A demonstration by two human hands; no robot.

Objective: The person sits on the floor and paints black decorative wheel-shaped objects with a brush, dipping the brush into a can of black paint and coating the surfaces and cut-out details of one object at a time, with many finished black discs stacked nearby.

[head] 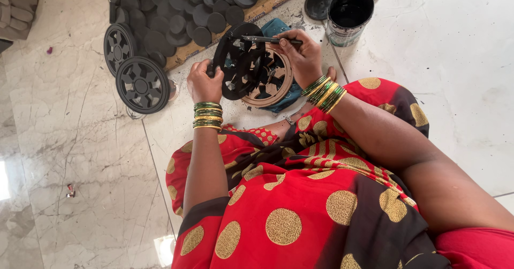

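Black paint is being worked onto a spoked wooden wheel [256, 70], propped on edge over a teal cloth [278, 29] on the marble floor [80, 140]. L hand [203, 81] is curled tight on the wheel's rim; R hand [304, 55] is pinched shut on a thin brush [267, 39] laid across the spokes. Open paint tin [349, 12] sits just beyond the R hand. Risk, judged: tin could be tipped by that wrist, or fabric smeared if the wet rim slips.
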